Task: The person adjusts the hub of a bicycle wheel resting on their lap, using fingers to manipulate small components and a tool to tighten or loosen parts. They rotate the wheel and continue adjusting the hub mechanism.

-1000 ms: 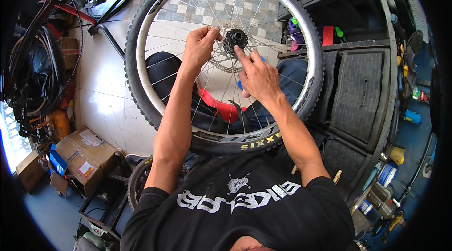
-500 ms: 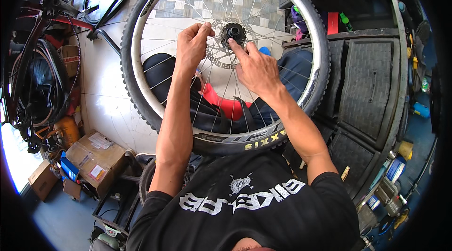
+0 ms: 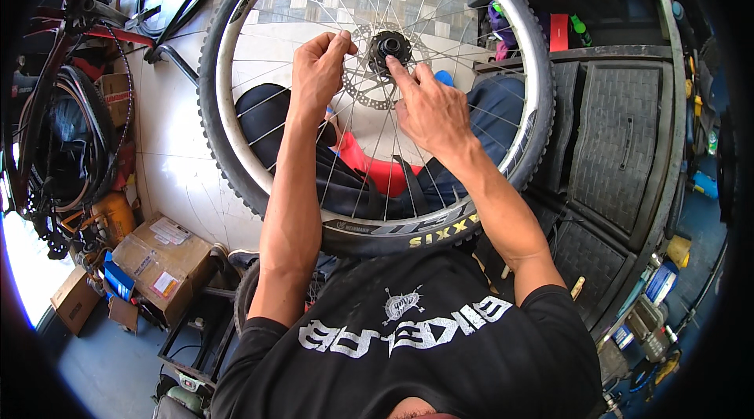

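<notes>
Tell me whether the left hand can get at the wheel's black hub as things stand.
Probably yes: the left hand is close beside the hub, whose left side looks uncovered; the right hand, pointing, covers only its lower part.

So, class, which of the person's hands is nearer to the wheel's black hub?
Right. The right hand has one of its fingers at the lower part of the hub; contact is unclear. The left hand is to the hub's left, visibly apart.
</notes>
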Tool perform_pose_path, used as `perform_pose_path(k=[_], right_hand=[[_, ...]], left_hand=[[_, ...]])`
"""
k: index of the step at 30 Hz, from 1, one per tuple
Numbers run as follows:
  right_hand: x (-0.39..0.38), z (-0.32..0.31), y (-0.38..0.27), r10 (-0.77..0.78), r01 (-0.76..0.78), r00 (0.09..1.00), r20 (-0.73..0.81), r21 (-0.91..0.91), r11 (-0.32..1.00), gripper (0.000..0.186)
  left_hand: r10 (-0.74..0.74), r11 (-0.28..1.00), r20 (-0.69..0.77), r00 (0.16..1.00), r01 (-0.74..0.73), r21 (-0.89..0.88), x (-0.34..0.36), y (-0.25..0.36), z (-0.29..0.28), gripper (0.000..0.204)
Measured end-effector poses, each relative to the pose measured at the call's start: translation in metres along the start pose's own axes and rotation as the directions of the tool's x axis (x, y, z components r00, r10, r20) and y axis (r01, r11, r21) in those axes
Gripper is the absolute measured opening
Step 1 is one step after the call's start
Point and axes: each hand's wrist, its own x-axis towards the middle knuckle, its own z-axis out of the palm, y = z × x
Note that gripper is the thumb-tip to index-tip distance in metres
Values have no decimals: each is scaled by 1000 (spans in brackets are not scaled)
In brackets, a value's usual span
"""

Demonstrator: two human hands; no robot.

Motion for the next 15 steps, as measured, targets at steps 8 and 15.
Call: perform_pose_path(k=[8,15], right_hand=[[-4,8,2,-22,21,1000,-21,-49,999,67],[-10,10,3,-71,69,997,-30,-58,996,60]], left_hand=[[-6,1000,5,1000,6,-11,1,-3,-2,39],[-8,1000,-4,1000,8,-4,2,-4,-3,40]])
